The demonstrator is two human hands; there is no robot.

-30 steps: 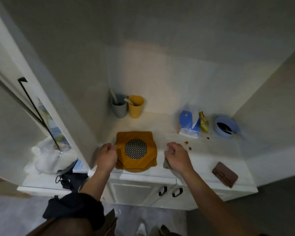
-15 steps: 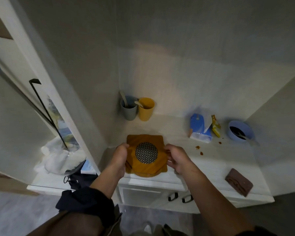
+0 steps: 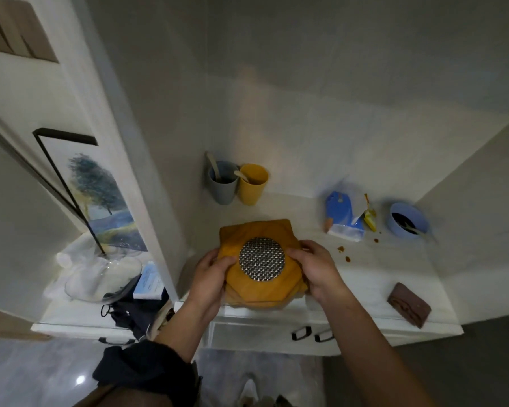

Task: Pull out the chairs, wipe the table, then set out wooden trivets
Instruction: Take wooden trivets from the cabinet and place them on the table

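Note:
A stack of orange-brown wooden trivets (image 3: 259, 286) sits on the white counter (image 3: 365, 277), near its front edge. The top trivet has a round metal mesh disc in its middle. My left hand (image 3: 210, 274) grips the stack's left side with the thumb on top. On the right side my right hand (image 3: 313, 264) grips the stack, fingers curled over the top edge. The stack's front looks slightly raised and overhangs the counter edge.
A grey cup (image 3: 222, 183) and a yellow cup (image 3: 252, 183) with spoons stand at the back. To the right lie a blue packet (image 3: 343, 215), a blue bowl (image 3: 409, 220), crumbs and a brown folded cloth (image 3: 409, 308). A glass bowl (image 3: 100, 280) and framed picture (image 3: 100, 195) sit at the left.
Both hands closed in from beside the trivet stack to grip its two sides. The stack has shifted toward the counter's front edge.

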